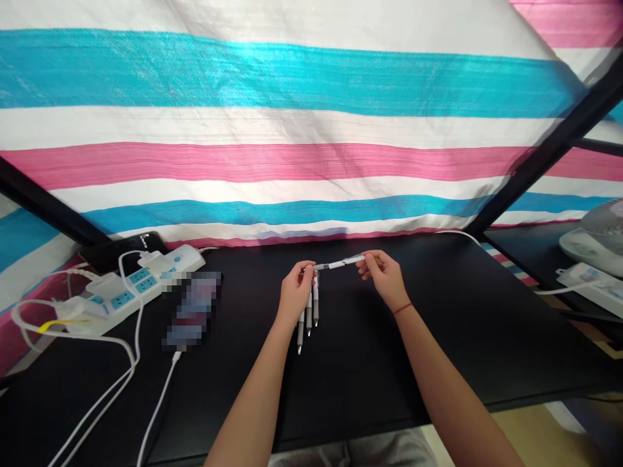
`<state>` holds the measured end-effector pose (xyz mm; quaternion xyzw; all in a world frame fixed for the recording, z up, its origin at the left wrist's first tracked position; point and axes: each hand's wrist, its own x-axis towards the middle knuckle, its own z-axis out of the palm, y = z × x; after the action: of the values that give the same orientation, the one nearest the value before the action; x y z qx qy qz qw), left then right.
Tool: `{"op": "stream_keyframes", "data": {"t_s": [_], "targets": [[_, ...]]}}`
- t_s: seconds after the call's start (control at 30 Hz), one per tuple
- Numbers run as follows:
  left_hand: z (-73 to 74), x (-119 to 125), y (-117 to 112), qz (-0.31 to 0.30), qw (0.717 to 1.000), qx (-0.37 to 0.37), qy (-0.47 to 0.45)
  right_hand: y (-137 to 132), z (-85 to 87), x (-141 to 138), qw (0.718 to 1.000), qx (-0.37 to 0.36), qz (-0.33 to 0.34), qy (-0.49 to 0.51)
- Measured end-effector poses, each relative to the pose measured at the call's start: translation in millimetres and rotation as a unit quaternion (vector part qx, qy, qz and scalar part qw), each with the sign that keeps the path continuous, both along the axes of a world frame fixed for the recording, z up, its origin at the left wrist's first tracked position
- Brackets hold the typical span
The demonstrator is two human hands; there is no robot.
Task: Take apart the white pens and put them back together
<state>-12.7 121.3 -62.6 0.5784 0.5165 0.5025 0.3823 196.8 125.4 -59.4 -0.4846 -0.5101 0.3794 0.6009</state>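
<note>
My left hand and right hand: fingers clenched on slim white-grey pen, each end; three slim grey pens on black tabletop, left hand's six o'clock.

left hand | right hand | both pinch white pen | three pens beneath

No wording can be read: the marks on the white pen are too small, the power strip shows no legible label, and the item on the counter is pixelated.
</note>
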Motion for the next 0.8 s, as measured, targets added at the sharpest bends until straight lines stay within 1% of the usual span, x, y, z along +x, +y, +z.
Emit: {"op": "stream_keyframes", "data": {"t_s": [0.2,0.43,0.6,0.7,0.8], "targets": [[0.6,2.7,-1.3,-0.035,0.999,0.0,-0.003,1.7,-2.0,0.6,1.0,-0.004,-0.024,0.008],[-0.7,2.9,-1.1,-0.027,1.0,0.002,-0.003,2.0,-2.0,-0.1,1.0,-0.001,-0.017,0.023],[0.8,2.7,-1.2,-0.014,1.0,0.005,-0.019,2.2,-2.9,-0.7,1.0,-0.001,0.001,-0.005],[0.6,2.7,-1.0,-0.015,1.0,0.007,-0.015,1.4,-1.9,-0.5,1.0,-0.003,-0.011,-0.012],[0.1,2.7,-0.7,-0.019,1.0,0.013,-0.002,0.0,0.2,-0.1,0.999,-0.012,-0.025,-0.04]]}}
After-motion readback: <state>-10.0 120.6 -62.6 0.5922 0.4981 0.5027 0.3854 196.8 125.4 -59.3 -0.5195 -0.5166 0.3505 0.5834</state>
